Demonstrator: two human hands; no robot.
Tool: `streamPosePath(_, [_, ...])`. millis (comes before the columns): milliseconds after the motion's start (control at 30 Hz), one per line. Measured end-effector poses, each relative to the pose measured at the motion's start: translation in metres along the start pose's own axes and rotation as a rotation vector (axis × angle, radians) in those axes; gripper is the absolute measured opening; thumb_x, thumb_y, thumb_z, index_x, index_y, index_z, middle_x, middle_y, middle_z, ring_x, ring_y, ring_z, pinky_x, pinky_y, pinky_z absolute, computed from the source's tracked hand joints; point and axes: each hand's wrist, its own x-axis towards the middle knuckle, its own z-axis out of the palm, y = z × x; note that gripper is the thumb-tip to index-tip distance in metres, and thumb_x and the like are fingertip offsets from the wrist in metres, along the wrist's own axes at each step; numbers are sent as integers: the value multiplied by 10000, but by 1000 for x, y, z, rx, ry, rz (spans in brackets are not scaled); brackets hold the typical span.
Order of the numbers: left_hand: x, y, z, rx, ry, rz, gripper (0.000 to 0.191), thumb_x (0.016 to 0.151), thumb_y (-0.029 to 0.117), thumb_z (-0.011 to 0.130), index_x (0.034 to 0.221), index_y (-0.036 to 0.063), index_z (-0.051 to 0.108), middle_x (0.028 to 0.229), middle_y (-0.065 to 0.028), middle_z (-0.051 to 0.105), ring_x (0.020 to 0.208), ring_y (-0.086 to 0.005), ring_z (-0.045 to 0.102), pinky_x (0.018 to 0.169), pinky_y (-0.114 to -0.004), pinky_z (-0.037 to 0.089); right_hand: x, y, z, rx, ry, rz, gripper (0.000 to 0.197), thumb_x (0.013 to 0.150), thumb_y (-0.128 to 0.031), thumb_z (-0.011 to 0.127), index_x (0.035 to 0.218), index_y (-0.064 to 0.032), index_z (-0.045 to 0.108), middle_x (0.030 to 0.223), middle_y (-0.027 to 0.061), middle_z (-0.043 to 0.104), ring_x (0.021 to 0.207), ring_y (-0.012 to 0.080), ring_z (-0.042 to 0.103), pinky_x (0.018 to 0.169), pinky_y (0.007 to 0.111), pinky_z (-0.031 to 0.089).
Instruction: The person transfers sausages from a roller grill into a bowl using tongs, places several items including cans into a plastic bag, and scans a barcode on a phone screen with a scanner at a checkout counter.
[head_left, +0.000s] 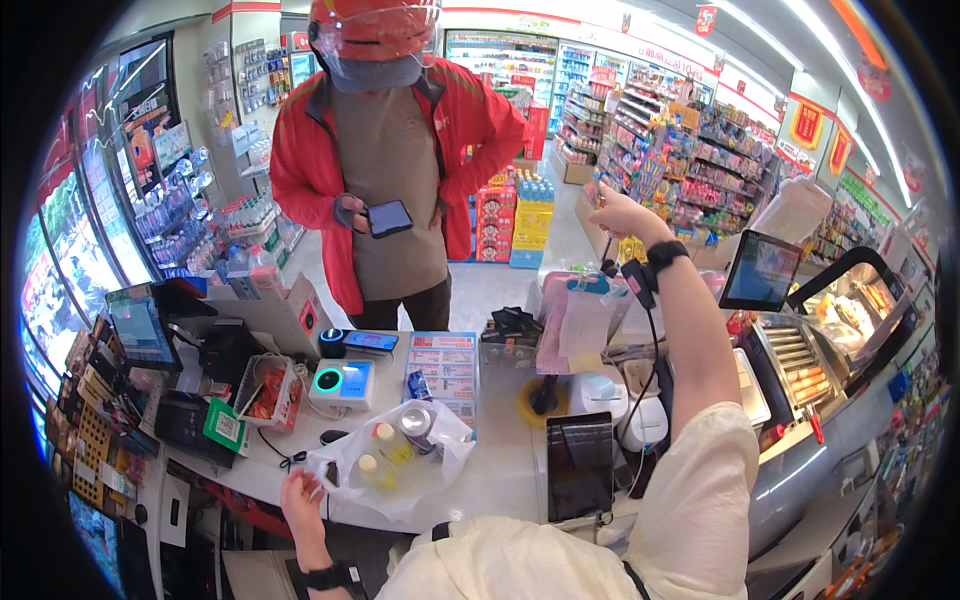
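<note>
My left hand is at the counter's near edge, its fingers at the handle of a white plastic bag; whether they grip it I cannot tell. Two yellow-tinted bottles with pale caps and a drink can stand in the open bag. A small blue pack lies just behind it. My right arm reaches forward over the counter's right part, and my right hand is raised with a finger extended toward the shelves. Nothing shows in it. A handheld scanner on a cable is beside my right wrist.
A person in a red jacket and helmet stands across the counter, holding a phone. A payment device, a basket of red packets and a monitor are left. A dark tablet and a roller grill are right.
</note>
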Motion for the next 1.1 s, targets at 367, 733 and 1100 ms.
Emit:
streamPosePath(367, [-54,-159,-285,1022,248,-9,257,850,153,560,1074,49,490,684,-92,534,557,-225,499,493,-305,426,64,-40,20,-529,199,159,678,858,-394,568,1370,-47,289,1258,187,506,1158,325,495,939,417,417])
streamPosePath(733, [-58,-228,-322,1558,-332,94,162,820,132,548,963,56,547,735,-139,566,649,-306,526,572,-397,430,70,-90,42,-622,314,117,704,788,-180,539,1412,-81,227,1130,225,578,1049,328,569,862,414,461])
streamPosePath(1100, [-36,-237,-335,1596,-512,457,104,790,111,536,852,63,604,786,-186,597,741,-388,552,651,-489,433,73,-90,22,-655,382,40,613,806,-154,509,1373,-77,289,1131,227,575,1039,340,570,874,427,447])
